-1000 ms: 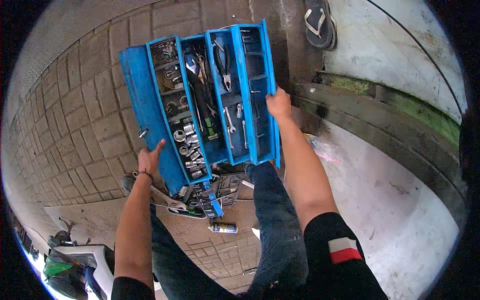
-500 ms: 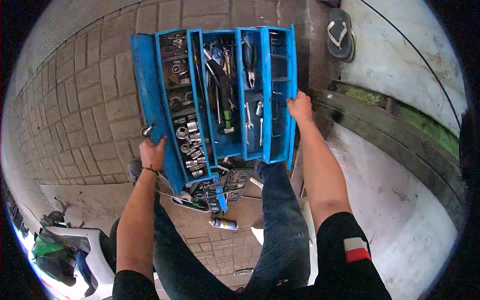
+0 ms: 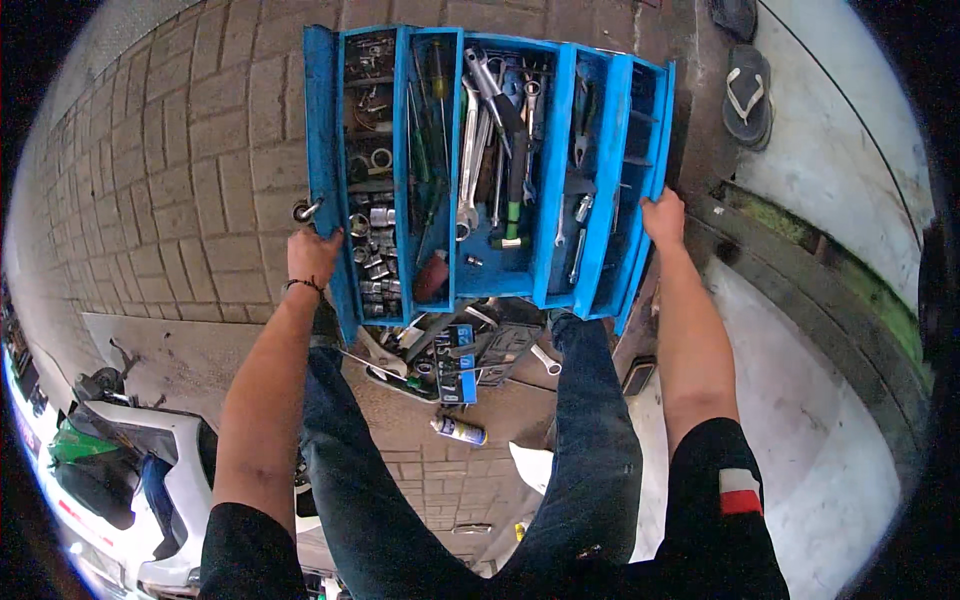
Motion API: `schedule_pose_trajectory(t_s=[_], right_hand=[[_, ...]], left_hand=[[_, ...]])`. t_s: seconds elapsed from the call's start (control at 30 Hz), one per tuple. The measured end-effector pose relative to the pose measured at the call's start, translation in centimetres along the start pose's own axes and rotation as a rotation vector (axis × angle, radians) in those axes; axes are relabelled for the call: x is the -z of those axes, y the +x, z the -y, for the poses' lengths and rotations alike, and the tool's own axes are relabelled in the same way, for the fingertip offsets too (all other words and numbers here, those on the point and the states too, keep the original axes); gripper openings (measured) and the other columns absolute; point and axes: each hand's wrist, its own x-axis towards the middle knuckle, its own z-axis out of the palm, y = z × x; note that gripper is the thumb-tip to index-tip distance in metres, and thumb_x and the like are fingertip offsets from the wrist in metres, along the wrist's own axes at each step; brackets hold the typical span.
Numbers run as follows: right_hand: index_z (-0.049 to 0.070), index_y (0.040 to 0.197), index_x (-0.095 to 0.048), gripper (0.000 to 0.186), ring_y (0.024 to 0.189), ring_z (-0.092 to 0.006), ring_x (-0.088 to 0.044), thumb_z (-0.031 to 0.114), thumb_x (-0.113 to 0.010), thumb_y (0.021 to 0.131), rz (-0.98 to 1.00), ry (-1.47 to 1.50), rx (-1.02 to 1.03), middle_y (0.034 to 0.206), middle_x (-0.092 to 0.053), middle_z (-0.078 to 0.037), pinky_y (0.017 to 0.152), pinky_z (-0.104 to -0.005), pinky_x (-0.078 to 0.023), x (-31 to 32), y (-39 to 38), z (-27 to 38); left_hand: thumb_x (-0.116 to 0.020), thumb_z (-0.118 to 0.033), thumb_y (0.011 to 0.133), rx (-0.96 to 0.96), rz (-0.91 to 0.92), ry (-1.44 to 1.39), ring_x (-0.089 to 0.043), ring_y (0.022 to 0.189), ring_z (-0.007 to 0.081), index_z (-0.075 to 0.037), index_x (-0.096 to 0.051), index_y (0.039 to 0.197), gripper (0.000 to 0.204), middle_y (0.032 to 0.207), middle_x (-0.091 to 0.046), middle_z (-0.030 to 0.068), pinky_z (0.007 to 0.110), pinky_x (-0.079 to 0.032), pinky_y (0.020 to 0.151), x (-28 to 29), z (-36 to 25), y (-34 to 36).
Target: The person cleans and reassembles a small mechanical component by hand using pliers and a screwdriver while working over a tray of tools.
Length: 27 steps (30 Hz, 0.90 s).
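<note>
A blue metal cantilever toolbox [image 3: 500, 278] stands opened out before me, its trays side by side. My left hand [image 3: 312, 256] grips the left lid panel [image 3: 321, 140], beside a metal handle [image 3: 308, 211]. My right hand [image 3: 663, 218] is closed on the edge of the right lid panel [image 3: 640, 240]. Silvery sockets [image 3: 382, 240] fill the near part of the left tray. Screwdrivers [image 3: 438, 75] lie in the tray beside them. The middle well holds wrenches [image 3: 468, 160] and a black-and-green handled tool [image 3: 515, 180]. Pliers [image 3: 580, 140] rest in a right tray.
Below the toolbox lie an open tool case [image 3: 500, 350], a blue socket rack [image 3: 455, 365], a loose wrench [image 3: 545, 360] and a spray can [image 3: 460, 431]. Sandals [image 3: 747, 95] are at upper right, near a wooden beam [image 3: 800, 245]. A white motorbike [image 3: 185, 470] stands lower left.
The toolbox sits farther right in view and its trays are spread wider, showing more of the screwdriver tray and middle well. Both hands keep their hold on the lid panels.
</note>
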Motion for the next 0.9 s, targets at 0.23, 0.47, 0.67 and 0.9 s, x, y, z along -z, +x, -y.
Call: schedule_pose_trajectory(t_s=[0.23,0.47,0.67,0.9], right_hand=[[0.006,0.097,-0.065,0.027,0.078,-0.0375,-0.063,0.016,-0.067,0.073,0.049,0.014,0.023,0.078,-0.065,-0.019,0.071,-0.0436,-0.05,2.6,-1.9,3.0],[-0.002,0.084,-0.063,0.026,0.082,-0.042,-0.061,0.02,-0.068,0.072,0.08,-0.045,0.145,0.083,-0.063,-0.026,0.073,-0.048,-0.049,1.3,-1.4,7.7],[-0.004,0.074,-0.06,0.029,0.077,-0.0434,-0.061,0.023,-0.07,0.07,0.129,0.024,0.134,0.076,-0.062,-0.026,0.069,-0.0483,-0.049,0.1,-2.0,9.8],[-0.003,0.078,-0.063,0.03,0.077,-0.0422,-0.062,0.024,-0.071,0.071,0.098,0.017,0.083,0.077,-0.063,-0.025,0.07,-0.048,-0.049,-2.6,-5.2,12.8]], left_hand=[[-0.07,-0.035,0.075,-0.002,0.097,-0.065,-0.061,0.068,0.041,0.006,-0.062,0.067,0.043,0.07,-0.06,0.0273,0.045,-0.049,0.06,-0.9,2.8,0.9],[-0.068,-0.032,0.076,-0.086,0.127,-0.018,-0.061,0.071,0.0408,0.005,-0.062,0.072,0.037,0.073,-0.062,0.0236,0.045,-0.05,0.063,-1.1,2.9,1.1],[-0.064,-0.026,0.076,-0.05,0.121,-0.096,-0.061,0.069,0.0405,0.004,-0.061,0.067,0.032,0.069,-0.06,0.0249,0.046,-0.048,0.062,0.0,0.1,0.4],[-0.065,-0.026,0.073,-0.042,0.008,-0.121,-0.059,0.066,0.0431,0.005,-0.06,0.061,0.033,0.065,-0.058,0.0267,0.048,-0.047,0.06,0.6,-3.7,-1.8]])
